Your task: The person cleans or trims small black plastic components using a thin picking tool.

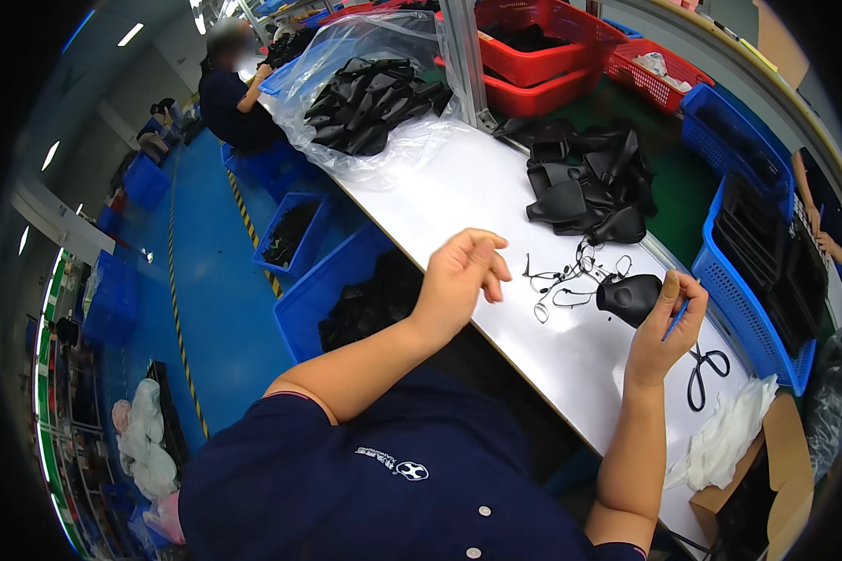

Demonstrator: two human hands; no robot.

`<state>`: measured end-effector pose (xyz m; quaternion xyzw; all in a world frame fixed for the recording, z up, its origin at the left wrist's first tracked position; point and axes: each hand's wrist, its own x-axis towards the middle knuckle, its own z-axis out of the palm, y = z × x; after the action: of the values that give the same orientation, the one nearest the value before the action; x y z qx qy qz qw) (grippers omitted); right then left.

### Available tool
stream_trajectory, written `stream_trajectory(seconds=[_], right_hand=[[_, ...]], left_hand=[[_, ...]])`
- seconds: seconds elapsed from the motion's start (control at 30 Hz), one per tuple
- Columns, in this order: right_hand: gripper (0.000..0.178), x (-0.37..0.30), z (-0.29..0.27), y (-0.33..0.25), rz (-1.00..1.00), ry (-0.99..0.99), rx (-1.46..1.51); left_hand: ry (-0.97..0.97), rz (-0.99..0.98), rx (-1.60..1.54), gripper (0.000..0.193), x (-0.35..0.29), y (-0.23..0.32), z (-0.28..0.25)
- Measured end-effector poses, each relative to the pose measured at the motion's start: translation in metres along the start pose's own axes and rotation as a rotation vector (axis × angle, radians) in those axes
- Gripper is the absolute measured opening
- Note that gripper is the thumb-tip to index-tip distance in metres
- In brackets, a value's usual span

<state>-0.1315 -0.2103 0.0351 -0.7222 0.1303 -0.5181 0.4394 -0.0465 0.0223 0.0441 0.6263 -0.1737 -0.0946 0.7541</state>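
Observation:
My left hand [463, 280] hovers over the near edge of the white table, its fingers loosely curled and a little apart, with nothing visible in them. My right hand [666, 327] is closed on a thin blue stick-like tool [678, 319], and a brownish cover sits on one fingertip. Right beside those fingers is a black moulded plastic shell [630, 299]; whether the fingers touch it I cannot tell. Thin dark cords [571, 280] with small ends lie tangled on the table left of the shell. Black-handled scissors [707, 379] lie just right of my right hand.
Black plastic shells [585, 182] are heaped beyond the cords. More fill a clear plastic bag [374, 103] farther back. Blue baskets [744, 280] and red crates [543, 89] line the right side. White cloth [730, 435] and a cardboard box [781, 477] are near right. Co-workers sit farther off.

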Motion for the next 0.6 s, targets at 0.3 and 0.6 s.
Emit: stream_trajectory(seconds=[0.3,0.6], right_hand=[[0.034,-0.032,0.016,-0.012,-0.313,-0.2,0.016],[0.035,-0.023,0.021,-0.001,-0.393,-0.201,-0.068]], left_hand=[[-0.228,-0.165,-0.09,0.021,-0.017,-0.043,0.053],[-0.079,-0.214,-0.03,0.037,0.006,-0.024,0.031]])
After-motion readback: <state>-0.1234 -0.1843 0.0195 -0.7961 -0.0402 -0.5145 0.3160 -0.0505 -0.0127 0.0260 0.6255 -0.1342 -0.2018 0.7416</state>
